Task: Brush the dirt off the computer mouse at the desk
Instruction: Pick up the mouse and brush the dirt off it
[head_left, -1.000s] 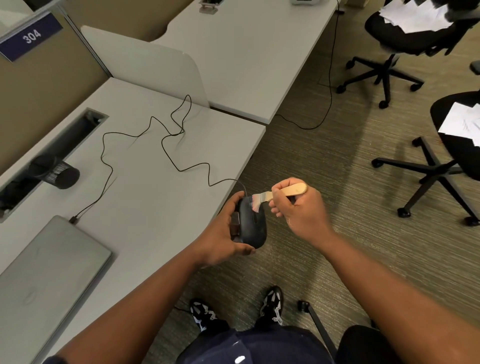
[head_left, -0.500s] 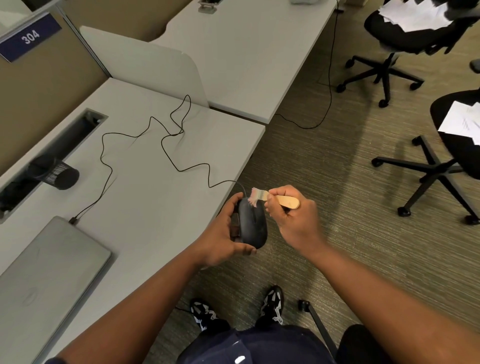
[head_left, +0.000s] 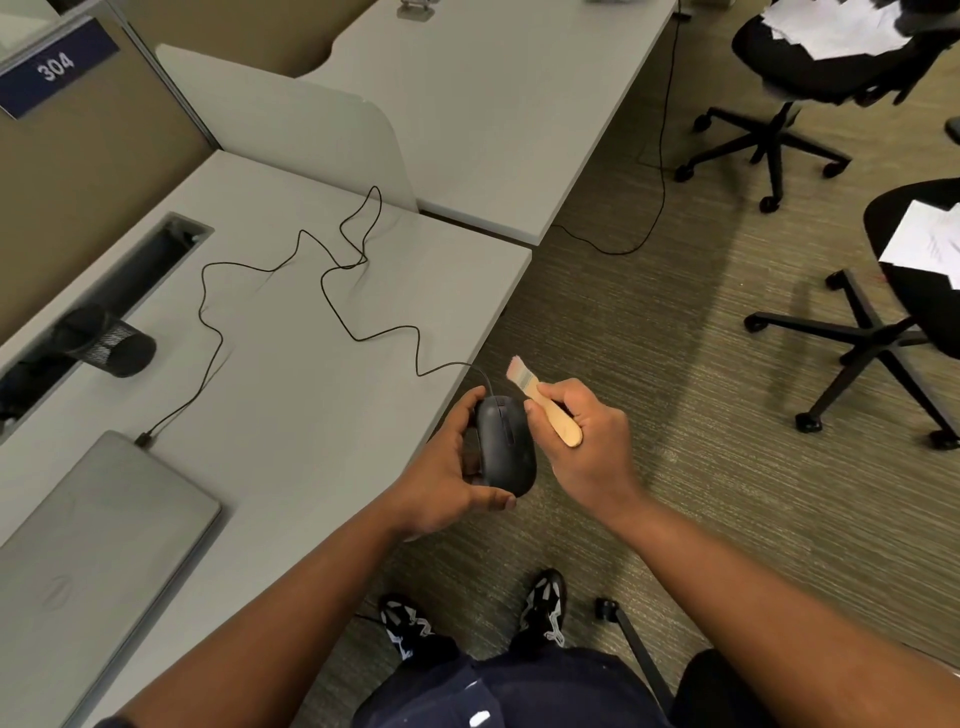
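The left hand (head_left: 441, 478) was clamped on the mouse (head_left: 505, 447) past the desk (head_left: 311, 415) edge, the right hand (head_left: 584, 441) gripping the brush (head_left: 545, 405). A loose grip or a tug from the cable (head_left: 332, 291) could have dropped it.

The laptop (head_left: 98, 551) is cut off at the left edge; the mouse's (head_left: 506, 449) underside is hidden.

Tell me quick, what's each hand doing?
Left hand: closed around the mouse.
Right hand: closed on the brush, bristles off the mouse.
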